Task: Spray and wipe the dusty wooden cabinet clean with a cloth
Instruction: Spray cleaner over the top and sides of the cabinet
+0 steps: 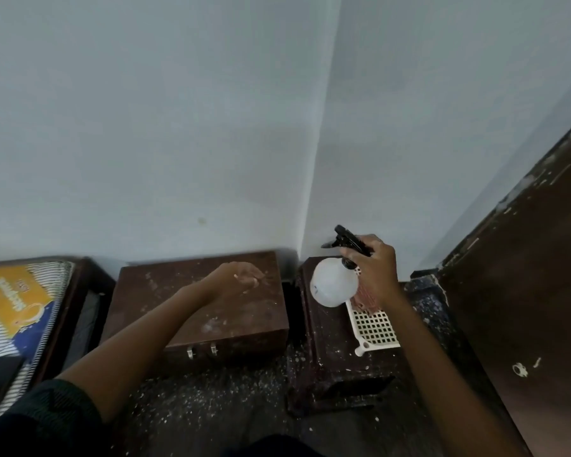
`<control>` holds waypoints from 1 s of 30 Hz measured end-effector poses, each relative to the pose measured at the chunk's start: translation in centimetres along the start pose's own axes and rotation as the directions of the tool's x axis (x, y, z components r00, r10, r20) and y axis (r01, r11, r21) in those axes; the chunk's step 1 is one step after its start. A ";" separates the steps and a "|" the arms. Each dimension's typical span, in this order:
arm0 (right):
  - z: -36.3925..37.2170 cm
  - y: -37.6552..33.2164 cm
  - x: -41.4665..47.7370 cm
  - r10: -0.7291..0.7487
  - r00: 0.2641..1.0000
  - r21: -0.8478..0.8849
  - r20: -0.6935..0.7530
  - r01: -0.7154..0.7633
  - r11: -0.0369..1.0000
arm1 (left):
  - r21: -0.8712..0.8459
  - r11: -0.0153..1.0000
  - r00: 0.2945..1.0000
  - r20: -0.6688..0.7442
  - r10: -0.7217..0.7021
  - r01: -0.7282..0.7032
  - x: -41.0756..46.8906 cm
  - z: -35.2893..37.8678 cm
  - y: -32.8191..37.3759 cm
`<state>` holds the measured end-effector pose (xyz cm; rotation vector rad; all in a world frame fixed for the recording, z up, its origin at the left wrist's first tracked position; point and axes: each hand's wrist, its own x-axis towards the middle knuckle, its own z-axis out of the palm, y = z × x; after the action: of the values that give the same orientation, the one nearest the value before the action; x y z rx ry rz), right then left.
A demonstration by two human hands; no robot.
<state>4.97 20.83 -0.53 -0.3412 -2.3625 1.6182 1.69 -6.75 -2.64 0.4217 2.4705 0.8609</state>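
1. Reaching up from the lower right of the frame with the right arm, nearly straight, wrist bent a little to the left.
2. Gripping with the right hand (374, 268) the neck and black trigger head of a white translucent round plastic spray bottle (333, 286): fingers curled round it, nozzle pointing to the upper left, round body tilted, low and left of the fist.
3. Holding this bottle in the air over a dark wooden stand (327, 344) at centre right.
4. Stretching the left arm from the lower left corner toward the middle of the frame, dark sleeve on the upper arm only.
5. Hovering with the left hand (243, 275) over the far part of a dusty brown wooden cabinet with two metal latches (228, 318): fingers loosely bent, nothing in them. Touching the top or just above it, not possible to tell because of blur.
6. Standing in the middle of the frame against a pale blue-grey wall (178, 127): this cabinet, directly under the left hand, to the left of the bottle, with a narrow dark gap before the stand.
7. Lying on the stand, below and right of the bottle: a cream perforated plastic tray (374, 326), with what looks like a pinkish-red cloth (365, 298) at its upper end, partly hidden behind bottle and right hand.
8. At the left edge, a striped mattress with yellow and blue label (17, 305); at the right edge, a dark brown door (524, 291).
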 end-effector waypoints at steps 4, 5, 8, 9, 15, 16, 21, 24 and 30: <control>5.8 -5.7 -1.6 0.066 0.997 0.325 0.038 -0.075 0.943 | -0.352 0.935 0.995 -0.095 0.015 -0.047 -3.9 -2.1 -2.9; 7.2 -7.0 -2.2 0.080 0.995 0.371 0.053 -0.094 0.924 | -0.403 0.913 0.993 -0.114 0.009 -0.055 -4.9 -2.5 -3.5; 11.9 -10.6 -4.4 0.115 0.987 0.523 0.114 -0.158 0.837 | -0.521 0.851 0.990 -0.140 -0.009 -0.066 -8.2 -4.0 -5.8; 13.9 -11.7 -5.2 0.137 0.983 0.573 0.123 -0.183 0.799 | -0.572 0.817 0.991 -0.136 -0.003 -0.076 -9.3 -4.6 -7.0; 24.4 -13.2 -9.0 0.339 0.928 0.723 0.154 -0.340 0.601 | -0.728 0.682 0.998 -0.053 0.035 -0.062 -14.8 -6.9 -13.8; 26.2 -12.9 -9.5 0.376 0.916 0.729 0.140 -0.352 0.587 | -0.730 0.682 0.999 -0.041 0.026 -0.048 -15.3 -7.1 -15.2; 32.9 -8.6 -10.3 0.452 0.859 0.743 0.239 -0.462 0.484 | -0.792 0.607 0.998 0.032 -0.049 0.056 -14.8 -6.4 -22.0; 35.2 -5.4 -9.9 0.391 0.841 0.740 0.374 -0.524 0.421 | -0.818 0.563 0.993 0.077 -0.091 0.115 -13.1 -5.6 -25.4; 40.4 2.8 -10.4 0.318 0.776 0.679 0.544 -0.630 0.377 | -0.862 0.466 0.980 0.173 -0.102 0.200 -9.5 -1.1 -31.2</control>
<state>1.12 -16.99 -18.02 -0.6194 -1.3185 3.0860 5.13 -34.97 -18.77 -0.1461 1.5852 1.8079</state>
